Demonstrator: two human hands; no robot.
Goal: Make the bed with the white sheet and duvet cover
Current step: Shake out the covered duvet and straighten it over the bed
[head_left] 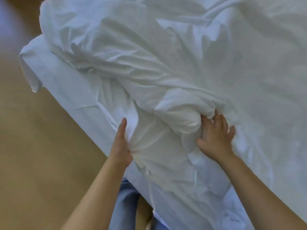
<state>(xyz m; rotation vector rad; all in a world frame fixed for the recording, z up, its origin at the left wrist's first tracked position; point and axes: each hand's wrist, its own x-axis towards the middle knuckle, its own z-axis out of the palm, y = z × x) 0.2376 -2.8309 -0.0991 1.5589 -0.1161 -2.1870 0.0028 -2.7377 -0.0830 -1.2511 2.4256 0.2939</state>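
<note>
My left hand [121, 143] lies along the near edge of the duvet cover [166, 155], fingers straight, with creases fanning out from under the palm. The thumb is buried in cloth, so I cannot tell whether it is pinching or only pressing. My right hand [215, 136] is well apart from it, spread wide, fingertips pushed into the fold under a fat roll [176, 113] of the cover. It presses rather than grips.

The rest of the cover lies crumpled over the bed [86, 113], with a twisted ridge running away from the roll toward the far left. Beneath it the white sheet [54, 72] shows along the bed's side, and one corner [31, 77] hangs loose above the floor [33, 155].

The worst risk, I think, is pulling with the left while the right only pushes. The twist could tighten instead of opening, and the roll could just shift further across. With a flat right hand, the bundle may also slide out from under my fingers. Dragging the cover toward me could take the sheet along and pull that untucked corner right off. The near edge already droops beside my leg [126, 205], so a careless tug could send it to the floor.
</note>
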